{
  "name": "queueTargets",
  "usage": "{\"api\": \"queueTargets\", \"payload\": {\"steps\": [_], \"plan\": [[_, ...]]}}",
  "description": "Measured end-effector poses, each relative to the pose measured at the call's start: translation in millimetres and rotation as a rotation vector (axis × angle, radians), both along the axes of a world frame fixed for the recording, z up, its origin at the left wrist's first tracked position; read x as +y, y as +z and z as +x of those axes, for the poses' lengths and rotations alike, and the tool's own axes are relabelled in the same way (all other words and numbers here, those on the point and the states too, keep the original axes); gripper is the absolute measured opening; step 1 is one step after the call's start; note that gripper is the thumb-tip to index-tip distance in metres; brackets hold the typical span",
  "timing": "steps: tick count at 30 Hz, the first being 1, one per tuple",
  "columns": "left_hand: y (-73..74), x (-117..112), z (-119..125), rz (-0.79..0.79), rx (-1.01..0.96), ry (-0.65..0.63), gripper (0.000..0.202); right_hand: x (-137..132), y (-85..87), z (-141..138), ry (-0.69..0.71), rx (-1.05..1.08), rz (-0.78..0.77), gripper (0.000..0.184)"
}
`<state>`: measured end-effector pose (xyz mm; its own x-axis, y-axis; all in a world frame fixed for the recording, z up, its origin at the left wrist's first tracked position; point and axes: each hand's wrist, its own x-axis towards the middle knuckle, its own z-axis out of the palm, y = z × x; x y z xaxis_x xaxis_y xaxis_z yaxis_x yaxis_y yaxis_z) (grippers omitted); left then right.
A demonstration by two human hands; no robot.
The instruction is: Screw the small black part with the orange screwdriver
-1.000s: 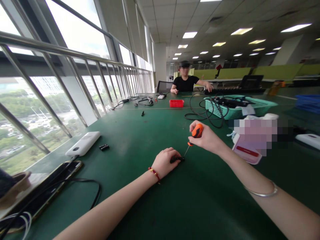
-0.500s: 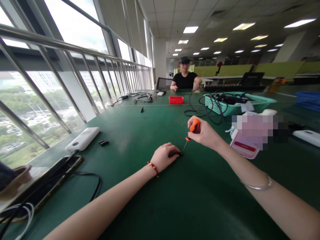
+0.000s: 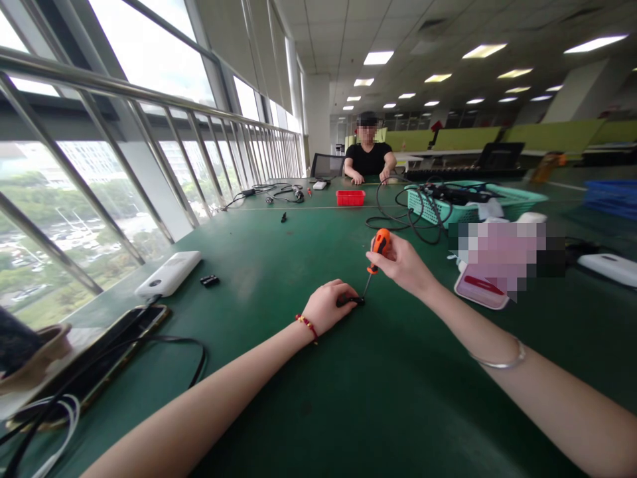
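My left hand (image 3: 329,307) is closed around a small black part (image 3: 357,301) and holds it down on the green tabletop (image 3: 279,265). What kind of part it is, I cannot make out; the fingers cover much of it. Over on the right, my right hand (image 3: 404,260) grips an orange-and-black screwdriver (image 3: 381,243) by its handle. Its thin shaft slants down, and the tip meets the end of the black part close to my left fingertips.
To the left lie a white power bank (image 3: 169,273), small black cylinders (image 3: 210,280) and a phone (image 3: 94,372) with cables. Farther off are a red tray (image 3: 350,198) and a teal basket (image 3: 432,207) of cables. A pink-edged case (image 3: 480,289) lies at right. Opposite sits a person (image 3: 368,158).
My right hand has turned, and the screwdriver handle has shifted slightly left and stands more upright. My left hand keeps its hold. The person opposite has lowered a hand to the table.
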<state>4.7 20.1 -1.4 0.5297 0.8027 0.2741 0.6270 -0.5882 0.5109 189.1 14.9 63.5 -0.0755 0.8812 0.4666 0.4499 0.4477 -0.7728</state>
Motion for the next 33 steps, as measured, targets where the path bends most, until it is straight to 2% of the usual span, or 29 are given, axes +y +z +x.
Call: {"api": "queueTargets", "payload": {"steps": [3, 8, 20, 23, 26, 29, 33], "plan": [[-0.9, 1, 0, 0.012, 0.001, 0.006, 0.016, -3, -1.6, -2, -0.115, -0.029, -0.007, 0.023], [-1.7, 2, -1, 0.029, 0.013, 0.021, 0.016, -8, -2.8, -1, -0.116, -0.043, 0.054, 0.013], [0.8, 1, -1, 0.054, 0.039, 0.054, 0.014, -4, -3.0, 0, -0.160, -0.003, 0.013, 0.021], [1.7, 1, -1, 0.076, 0.070, 0.073, 0.014, 0, -5.3, 2, -0.109, 0.037, 0.017, 0.030], [2.5, 0, -1, 0.081, 0.085, 0.116, 0.014, 2, -11.2, 2, -0.044, 0.123, 0.021, 0.022], [3.2, -1, -1, 0.075, 0.082, 0.157, 0.012, -4, -22.9, 1, -0.058, 0.199, 0.062, 0.021], [3.0, -2, 0, 0.059, 0.063, 0.182, 0.007, -23, -42.9, 4, -0.112, 0.131, 0.125, 0.024]]}}
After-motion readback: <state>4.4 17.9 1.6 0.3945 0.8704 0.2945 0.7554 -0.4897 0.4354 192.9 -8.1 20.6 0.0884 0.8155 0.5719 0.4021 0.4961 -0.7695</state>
